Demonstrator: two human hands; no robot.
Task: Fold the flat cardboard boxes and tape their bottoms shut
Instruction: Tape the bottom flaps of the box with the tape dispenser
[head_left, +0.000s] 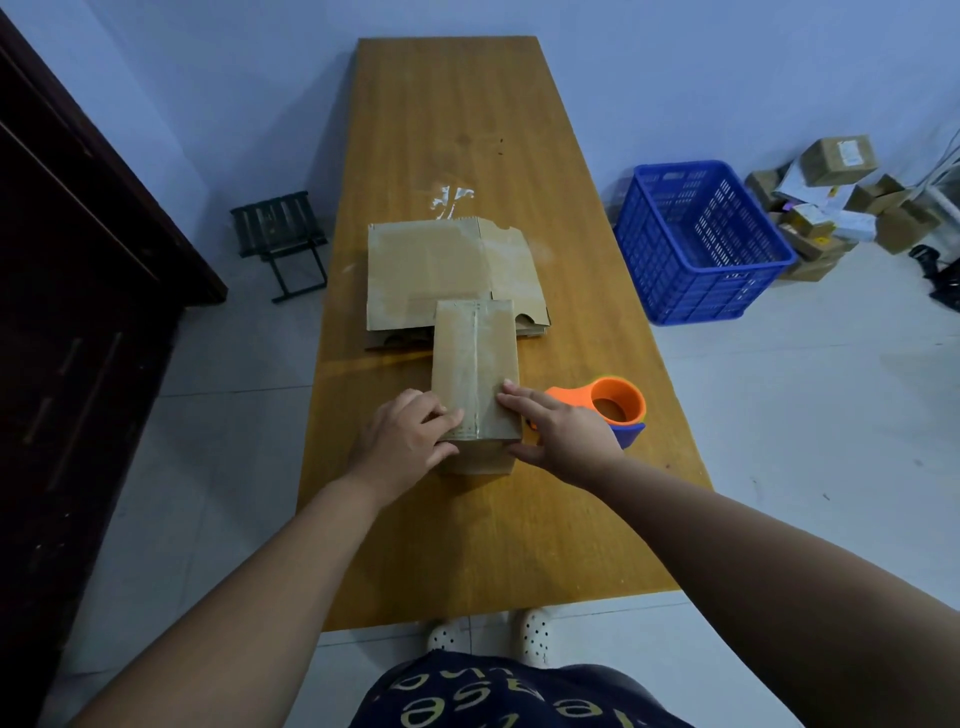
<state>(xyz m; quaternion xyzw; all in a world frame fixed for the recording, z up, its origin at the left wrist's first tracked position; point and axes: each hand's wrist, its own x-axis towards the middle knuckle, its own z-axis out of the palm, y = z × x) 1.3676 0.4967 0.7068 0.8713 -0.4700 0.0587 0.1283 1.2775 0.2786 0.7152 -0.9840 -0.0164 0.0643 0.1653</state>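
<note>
The person is standing at the near end of a long wooden table (467, 130) and is working with 2 bare hands on 1 folded cardboard box (475, 358). The box is sitting on the table with a taped face turned up, and a strip of clear tape (476, 364) is running along its middle seam, between the 2 sets of fingertips.

The left hand (402, 441) is pressing on the box's near left corner; its fingers (441, 418) are lying close together, slightly bent, on the top face just beside the tape, while the thumb is lying along the near edge. The right hand (558, 431) is resting on the near right edge; its fingers (519, 402) are lying nearly straight and together on the top, and the thumb is spreading away toward the near side face.

An orange and blue tape dispenser (615, 402) is sitting just behind the right fingers, partly hidden by that hand. A stack of flat cardboard (431, 270) is lying beyond both sets of fingertips, touching the box's far end.

On the floor, a blue crate (696, 244) and a heap of parcels (831, 208) are standing well to the right of the right fingers, and a folding stool (280, 234) is standing well to the left of the left fingers.
</note>
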